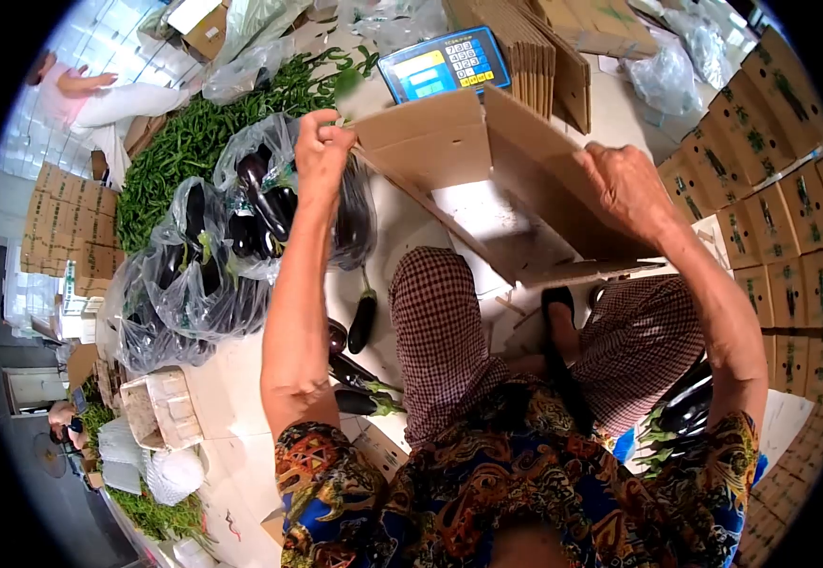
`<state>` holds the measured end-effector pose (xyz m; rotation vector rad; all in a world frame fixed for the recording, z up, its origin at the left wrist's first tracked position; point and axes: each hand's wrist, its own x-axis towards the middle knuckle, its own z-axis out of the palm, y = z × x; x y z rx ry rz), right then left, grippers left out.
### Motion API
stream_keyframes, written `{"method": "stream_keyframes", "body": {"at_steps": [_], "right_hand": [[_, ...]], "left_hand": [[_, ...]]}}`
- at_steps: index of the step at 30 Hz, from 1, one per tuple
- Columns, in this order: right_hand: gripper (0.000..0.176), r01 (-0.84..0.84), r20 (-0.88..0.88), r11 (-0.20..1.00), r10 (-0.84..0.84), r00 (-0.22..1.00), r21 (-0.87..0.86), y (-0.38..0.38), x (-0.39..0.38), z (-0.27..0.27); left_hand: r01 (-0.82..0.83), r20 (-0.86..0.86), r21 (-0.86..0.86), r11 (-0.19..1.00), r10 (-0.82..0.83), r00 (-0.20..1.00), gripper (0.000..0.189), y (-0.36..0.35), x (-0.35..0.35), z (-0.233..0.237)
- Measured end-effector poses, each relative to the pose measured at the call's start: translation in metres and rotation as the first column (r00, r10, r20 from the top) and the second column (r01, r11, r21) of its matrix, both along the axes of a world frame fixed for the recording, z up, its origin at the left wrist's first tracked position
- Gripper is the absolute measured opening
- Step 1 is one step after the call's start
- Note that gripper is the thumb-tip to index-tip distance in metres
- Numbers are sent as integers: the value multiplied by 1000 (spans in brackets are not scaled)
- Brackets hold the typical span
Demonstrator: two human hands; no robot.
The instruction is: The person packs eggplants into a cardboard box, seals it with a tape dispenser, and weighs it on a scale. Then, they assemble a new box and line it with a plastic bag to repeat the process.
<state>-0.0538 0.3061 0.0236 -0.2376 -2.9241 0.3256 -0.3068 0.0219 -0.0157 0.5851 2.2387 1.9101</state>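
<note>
An unfolded cardboard box (421,142) stands tilted in front of my knees, with a pale surface (487,213) showing inside its walls. My left hand (324,147) is closed on the box's far left corner. Over on the right wall, my right hand (627,189) grips the top edge with bent fingers. A blurred green thing (347,87) shows just above my left hand. Behind the box lies a scale's blue display and keypad (445,64). Clear plastic bags of eggplants (265,194) sit left of my left forearm, and a loose eggplant (362,320) rests on the floor.
Green peppers (179,170) are heaped at the upper left. Flattened cartons (525,57) lean behind the scale. Stacked boxes (762,199) line the right side. A foam crate (163,407) stands lower left. Another person (89,99) is at the upper left; more eggplants (684,409) lie by my right elbow.
</note>
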Motion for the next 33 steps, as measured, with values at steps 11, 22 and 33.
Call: {"method": "stream_keyframes", "body": {"at_steps": [11,22,33], "right_hand": [[49,-109,70,991,104,992,78,10,-70,-6],[38,-229,-38,973,230,973,28,36,-54,-7],[36,-280,-203,952,301,932,123,28,74,14]], "left_hand": [[690,368,-404,600,-584,723,16,43,42,30],[699,265,-693,178,-838,476,29,83,75,21],[876,555,-373,307,-683,475,23,83,58,-6]]}}
